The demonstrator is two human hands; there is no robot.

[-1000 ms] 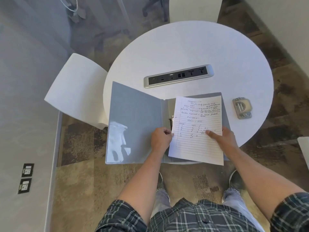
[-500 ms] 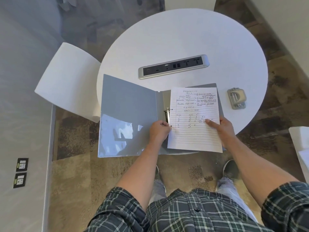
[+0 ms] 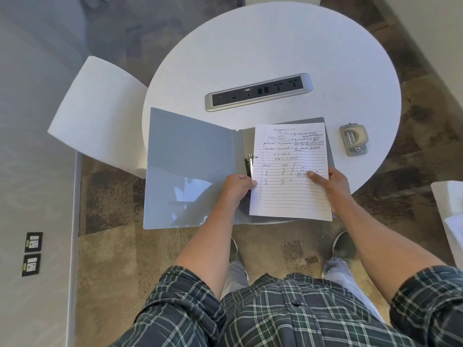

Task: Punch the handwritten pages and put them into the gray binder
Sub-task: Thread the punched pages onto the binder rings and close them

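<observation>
Currently we grip the punched, handwritten lined pages (image 3: 290,171) with both the left hand (image 3: 236,187) and right hand (image 3: 334,182), seating them on the open gray plastic binder's (image 3: 188,169) metal rings (image 3: 248,165); closing apparently remains.

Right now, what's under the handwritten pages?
The handwritten pages lie over the right half of the open gray binder; gray cover shows along their top and right edges. The ring mechanism sits at their left edge. Anything already filed beneath is covered.

Round white table (image 3: 263,46), mottled carpet (image 3: 112,259)
</observation>
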